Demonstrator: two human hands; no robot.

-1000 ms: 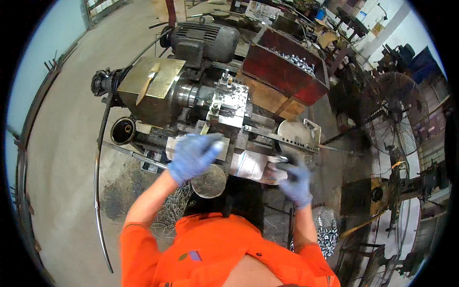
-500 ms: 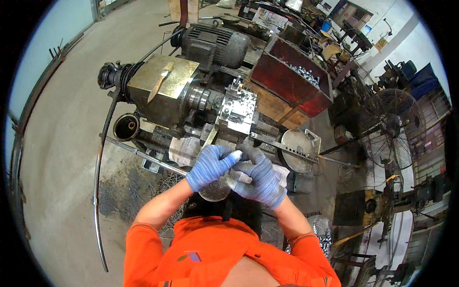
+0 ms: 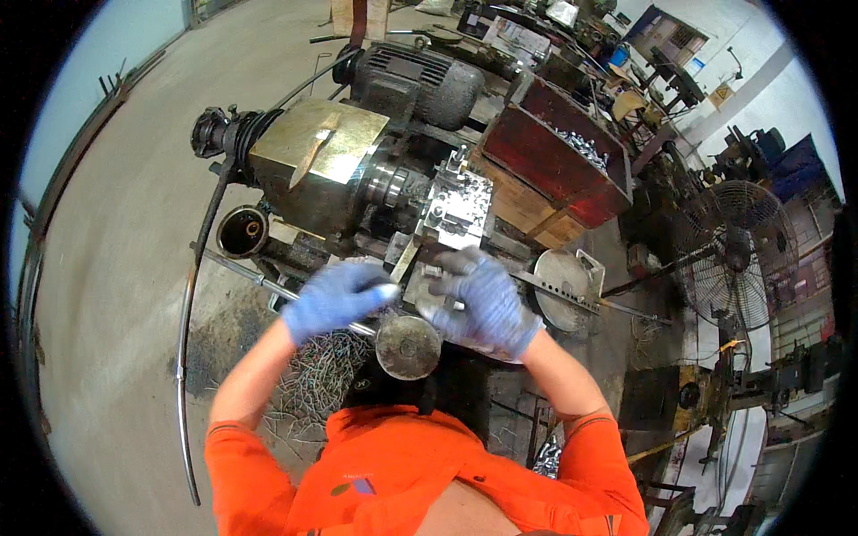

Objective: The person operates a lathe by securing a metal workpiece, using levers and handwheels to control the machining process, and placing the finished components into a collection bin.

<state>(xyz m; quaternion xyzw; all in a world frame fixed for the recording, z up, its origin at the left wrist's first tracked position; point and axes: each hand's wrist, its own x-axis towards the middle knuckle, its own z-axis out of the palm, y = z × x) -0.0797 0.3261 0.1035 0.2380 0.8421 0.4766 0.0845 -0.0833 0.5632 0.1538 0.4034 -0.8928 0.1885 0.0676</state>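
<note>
My left hand [image 3: 332,300], in a blue-grey knit glove, hovers around a long shiny metal rod [image 3: 279,288]; whether it touches the rod is unclear. Its thumb stands apart from the fingers, somewhat blurred. My right hand [image 3: 487,302], gloved alike, is bent over the front of a small lathe, its fingers spread and nothing seen in them. Just beyond it sits the lathe's bright tool carriage [image 3: 460,207], strewn with chips. To its left is the round chuck [image 3: 386,185]. Between my forearms lies a round metal disc, a handwheel by its look [image 3: 407,347].
A brass-coloured headstock cover [image 3: 357,134] carries a wooden-handled tool [image 3: 313,159]. Behind it stands an electric motor [image 3: 416,82]. At the right back is a red bin [image 3: 545,147] of small metal parts. Curled shavings [image 3: 313,384] cover the floor below. A fan [image 3: 733,250] stands right.
My hands have separated: the left moved left toward the rod, uncovering the round disc, and the right shifted slightly right. The whole view has also shifted a little.
</note>
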